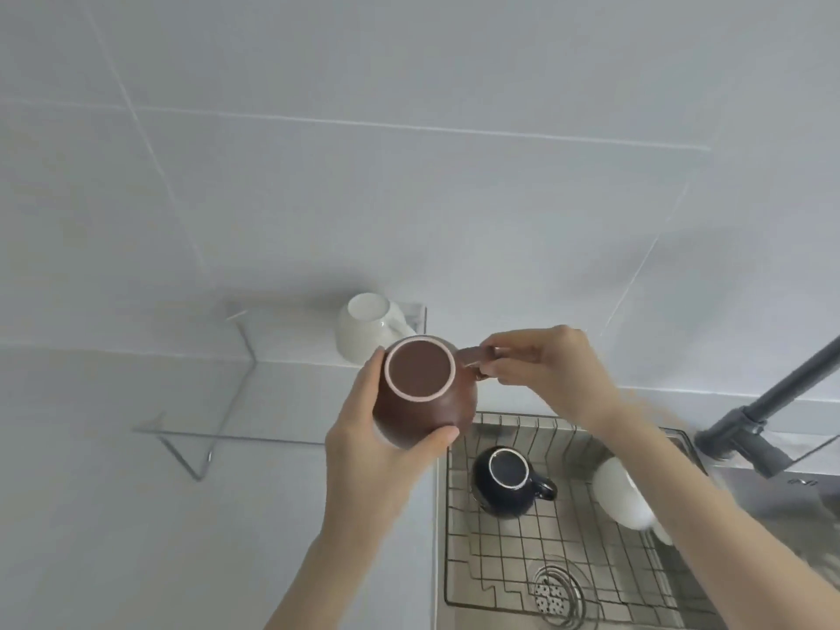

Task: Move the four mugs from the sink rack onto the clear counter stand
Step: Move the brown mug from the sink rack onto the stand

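Observation:
A brown mug (422, 393) hangs upside down in the air between the sink and the clear counter stand (236, 384). My left hand (372, 443) cups its body from the left and below. My right hand (545, 370) pinches its handle from the right. A white mug (363, 329) stands upside down on the stand's right end, by the wall. On the wire sink rack (568, 561) a dark blue mug (507, 482) sits upside down, and a second white mug (620, 493) lies partly hidden under my right forearm.
A dark grey faucet (763, 411) slants over the sink's right side. The drain strainer (554, 593) shows through the rack. White countertop (136, 516) spreads left of the sink, and a tiled wall (409, 152) rises behind.

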The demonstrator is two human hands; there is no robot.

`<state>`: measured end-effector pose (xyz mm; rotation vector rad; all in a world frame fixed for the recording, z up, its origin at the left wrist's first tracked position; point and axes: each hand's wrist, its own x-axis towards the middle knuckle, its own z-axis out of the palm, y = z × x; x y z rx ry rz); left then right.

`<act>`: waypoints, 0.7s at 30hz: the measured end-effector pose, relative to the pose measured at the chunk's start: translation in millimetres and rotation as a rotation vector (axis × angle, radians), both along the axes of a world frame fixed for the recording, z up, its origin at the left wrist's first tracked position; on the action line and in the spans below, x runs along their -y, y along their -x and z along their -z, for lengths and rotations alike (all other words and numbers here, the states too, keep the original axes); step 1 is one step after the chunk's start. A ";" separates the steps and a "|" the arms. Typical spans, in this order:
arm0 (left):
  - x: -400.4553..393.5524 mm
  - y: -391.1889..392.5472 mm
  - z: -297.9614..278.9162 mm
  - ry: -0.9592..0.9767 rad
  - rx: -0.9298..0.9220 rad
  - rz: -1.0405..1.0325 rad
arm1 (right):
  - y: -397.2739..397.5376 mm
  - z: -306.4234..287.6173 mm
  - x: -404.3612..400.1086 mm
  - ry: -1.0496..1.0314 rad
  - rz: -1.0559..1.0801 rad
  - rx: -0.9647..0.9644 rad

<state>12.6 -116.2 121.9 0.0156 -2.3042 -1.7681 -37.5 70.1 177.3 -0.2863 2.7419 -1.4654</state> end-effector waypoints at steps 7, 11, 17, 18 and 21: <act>60.4 27.9 3.8 0.008 0.097 -0.111 | 32.5 32.0 71.9 0.029 0.069 -0.021; 72.6 42.1 14.3 0.093 0.126 -0.129 | 46.5 47.6 89.7 -0.105 0.090 -0.074; 71.2 50.5 34.6 0.152 0.171 -0.132 | 57.6 77.6 94.1 -0.334 0.085 -0.097; 70.1 50.2 36.7 0.149 0.171 -0.138 | 58.1 80.4 94.5 -0.335 0.092 -0.102; 67.8 49.2 40.9 0.138 0.162 -0.152 | 60.8 83.5 95.7 -0.332 0.085 -0.099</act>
